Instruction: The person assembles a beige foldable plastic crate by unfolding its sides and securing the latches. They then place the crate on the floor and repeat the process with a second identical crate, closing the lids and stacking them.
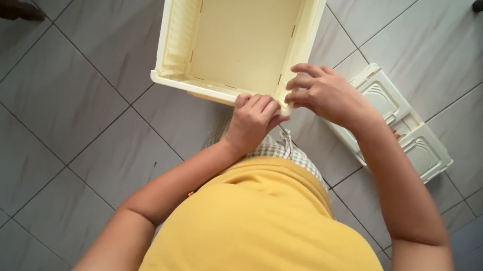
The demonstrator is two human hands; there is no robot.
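Gripping the near rim of a cream plastic crate point(244, 21), the left hand point(252, 121) has its fingers curled over the edge, closed on the rim beside the crate's near right corner. The right hand point(322, 93) sits just beyond and to the right of that grip, fingers bent and pinched on the same corner where the right wall meets the near rim. The crate is rectangular and open-topped, with a plain smooth bottom, a slotted left wall and thin upright sides; it stands on the grey tiled floor point(52, 97). A flat cream panel point(403, 123) with raised rectangular frames lies on the floor to the right of the right hand, partly behind the forearm.
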